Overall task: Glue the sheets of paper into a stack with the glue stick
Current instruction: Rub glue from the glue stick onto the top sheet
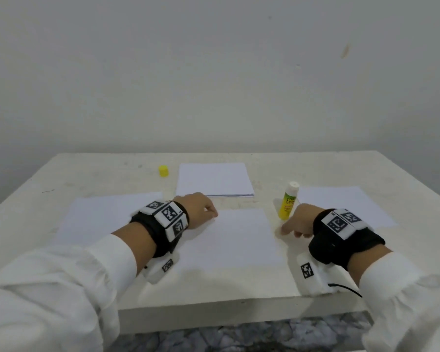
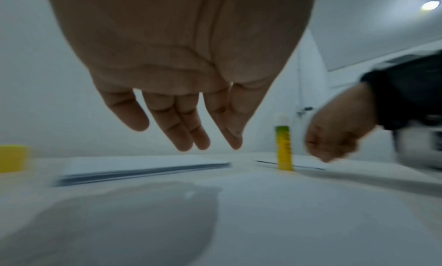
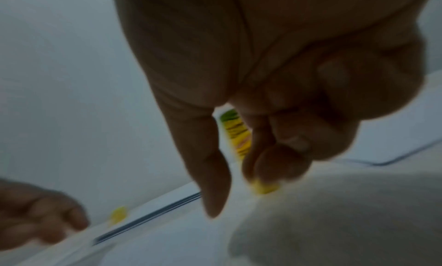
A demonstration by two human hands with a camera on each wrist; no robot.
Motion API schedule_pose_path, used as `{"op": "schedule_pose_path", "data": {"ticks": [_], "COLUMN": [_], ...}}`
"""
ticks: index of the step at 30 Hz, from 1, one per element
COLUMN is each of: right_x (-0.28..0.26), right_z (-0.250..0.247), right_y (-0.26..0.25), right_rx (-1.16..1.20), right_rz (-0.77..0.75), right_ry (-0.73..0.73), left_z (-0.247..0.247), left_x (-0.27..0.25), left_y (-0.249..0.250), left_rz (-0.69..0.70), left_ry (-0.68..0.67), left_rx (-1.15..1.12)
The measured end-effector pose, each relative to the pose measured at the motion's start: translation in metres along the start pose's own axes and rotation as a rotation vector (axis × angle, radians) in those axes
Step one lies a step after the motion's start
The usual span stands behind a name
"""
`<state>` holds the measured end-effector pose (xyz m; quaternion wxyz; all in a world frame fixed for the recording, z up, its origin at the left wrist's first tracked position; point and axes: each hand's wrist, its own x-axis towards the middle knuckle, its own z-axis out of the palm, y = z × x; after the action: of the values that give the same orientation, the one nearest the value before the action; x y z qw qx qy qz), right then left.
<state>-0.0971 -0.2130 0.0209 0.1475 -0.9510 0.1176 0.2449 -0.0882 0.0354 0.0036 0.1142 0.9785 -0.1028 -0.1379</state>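
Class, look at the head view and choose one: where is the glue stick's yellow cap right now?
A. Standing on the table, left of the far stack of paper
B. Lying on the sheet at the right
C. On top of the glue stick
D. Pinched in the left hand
A: the yellow cap stands alone on the table, just left of the paper stack, while the glue stick stands uncapped with its white tip bare.
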Motion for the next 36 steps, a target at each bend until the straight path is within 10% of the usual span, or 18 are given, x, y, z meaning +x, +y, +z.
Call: {"op": "schedule_pose_path", "data": {"ticks": [7, 15, 36], "right_x": [-0.027, 0.010, 0.007], "right_z": [0.037, 0.087, 0.102], "right_y": [-0.138, -0.271, -0.292], "right_rx": [-0.182, -0.468, -0.429], "right_rz": [-0.420, -0.517, -0.500], "right_ry": [-0.075, 0.016, 0.044], "left_z": [-0.025, -0.031, -0.040], "left_x": [-0.048, -0.082, -0.067], "left_y": [-0.124, -0.227, -0.216], "left_rz": [-0.332, -0.442, -0.431], "left_ry": [-0.033, -0.199, -0.242], "left_rx": [-0.010, 0.131, 0.224]}}
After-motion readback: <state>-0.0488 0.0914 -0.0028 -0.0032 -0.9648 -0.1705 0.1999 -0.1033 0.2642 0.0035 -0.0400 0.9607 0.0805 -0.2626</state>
